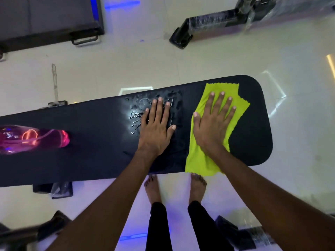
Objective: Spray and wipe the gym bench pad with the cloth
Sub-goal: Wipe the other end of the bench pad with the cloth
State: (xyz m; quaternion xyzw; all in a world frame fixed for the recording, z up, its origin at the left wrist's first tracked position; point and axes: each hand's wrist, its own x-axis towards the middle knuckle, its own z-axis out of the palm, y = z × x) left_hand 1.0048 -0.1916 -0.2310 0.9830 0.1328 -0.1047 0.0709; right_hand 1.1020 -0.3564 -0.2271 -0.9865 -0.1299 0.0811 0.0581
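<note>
A long black gym bench pad (90,142) runs across the view from left to right. Wet streaks and droplets (137,113) glisten on its middle. My left hand (155,127) lies flat and spread on that wet patch, holding nothing. My right hand (212,122) presses flat with fingers apart on a lime-green cloth (199,160), which is spread over the pad's right part and hangs slightly over the near edge. A clear bottle of pink liquid (32,139) lies on its side on the pad at the far left.
The bench stands on a glossy pale tiled floor (108,73). My bare feet (197,185) are just under the near edge. Black equipment frames stand at the back right (183,35), the back left (50,19) and near the bottom corners.
</note>
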